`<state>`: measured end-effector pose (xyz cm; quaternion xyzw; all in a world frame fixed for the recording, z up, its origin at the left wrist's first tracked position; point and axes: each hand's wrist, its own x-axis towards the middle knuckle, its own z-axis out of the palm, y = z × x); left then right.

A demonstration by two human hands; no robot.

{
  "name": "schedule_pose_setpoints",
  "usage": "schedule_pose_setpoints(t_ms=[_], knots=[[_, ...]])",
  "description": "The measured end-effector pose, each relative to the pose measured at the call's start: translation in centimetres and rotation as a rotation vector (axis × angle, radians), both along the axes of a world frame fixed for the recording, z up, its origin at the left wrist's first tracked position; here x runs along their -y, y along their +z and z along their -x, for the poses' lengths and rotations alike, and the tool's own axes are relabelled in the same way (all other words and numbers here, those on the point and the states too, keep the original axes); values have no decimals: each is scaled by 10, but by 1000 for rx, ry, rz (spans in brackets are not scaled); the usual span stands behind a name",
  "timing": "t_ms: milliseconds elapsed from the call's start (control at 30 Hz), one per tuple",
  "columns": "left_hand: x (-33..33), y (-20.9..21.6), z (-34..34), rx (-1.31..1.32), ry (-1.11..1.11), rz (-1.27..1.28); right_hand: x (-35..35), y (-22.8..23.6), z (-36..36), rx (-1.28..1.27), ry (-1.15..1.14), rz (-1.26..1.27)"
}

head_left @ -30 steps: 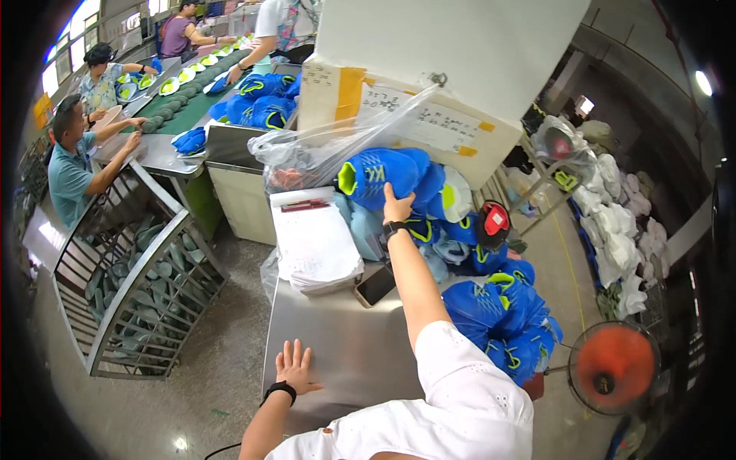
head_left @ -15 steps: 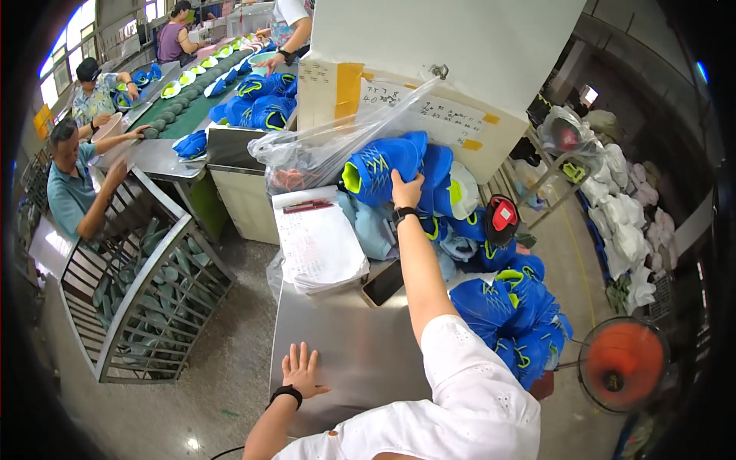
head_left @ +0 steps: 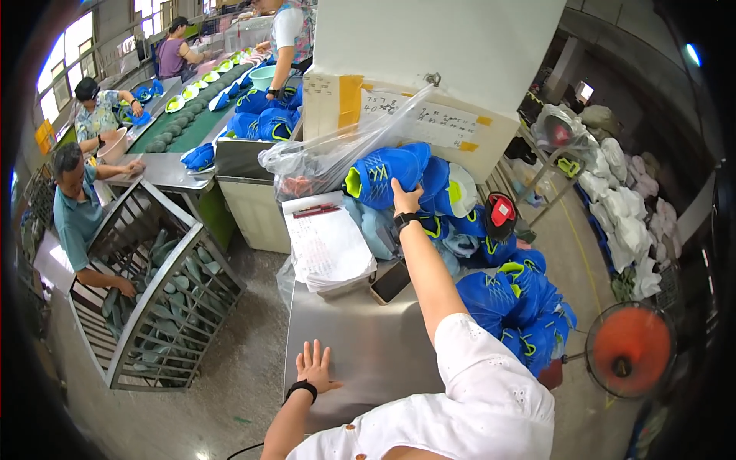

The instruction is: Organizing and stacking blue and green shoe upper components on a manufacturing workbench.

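Observation:
My right hand (head_left: 406,201) reaches far across the table and grips a blue shoe upper (head_left: 377,178) with yellow-green lining. The thumb shows on its side; the other fingers are partly hidden. That upper lies on a heap with more blue uppers (head_left: 435,184) beside it. My left hand (head_left: 316,369) rests flat on the bare metal tabletop (head_left: 360,330), fingers spread, holding nothing. Between the hands lie a stack of written sheets (head_left: 326,245) with dark red pens (head_left: 316,210) on top and a dark phone (head_left: 391,282).
Right of the table are a bunch of blue uppers (head_left: 514,307) and an orange fan (head_left: 630,351). A metal cage (head_left: 165,268) of green shoe lasts stands left, with a person in teal (head_left: 77,207) beside it. Beyond are a green conveyor (head_left: 188,126) and a white cabinet (head_left: 429,46).
My view has shifted slightly, while both hands keep their places on the upper and the tabletop. The person in teal has lowered a hand into the cage of lasts.

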<state>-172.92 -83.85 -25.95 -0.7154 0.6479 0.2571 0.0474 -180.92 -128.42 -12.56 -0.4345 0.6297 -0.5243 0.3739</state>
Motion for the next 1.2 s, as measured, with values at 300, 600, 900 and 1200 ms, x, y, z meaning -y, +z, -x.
schedule_pose_setpoints(t_ms=[300,600,900,1200], knots=[[3,10,3,7,45,4,-3,13,1,27,-79,-247],[-5,6,-3,0,20,-14,-27,38,-32,-503,-99,-41],[1,6,1,32,15,-49,-21,12,-24,-495,-91,-19],[4,4,0,15,13,-38,-52,16,-15,-259,-45,-56]])
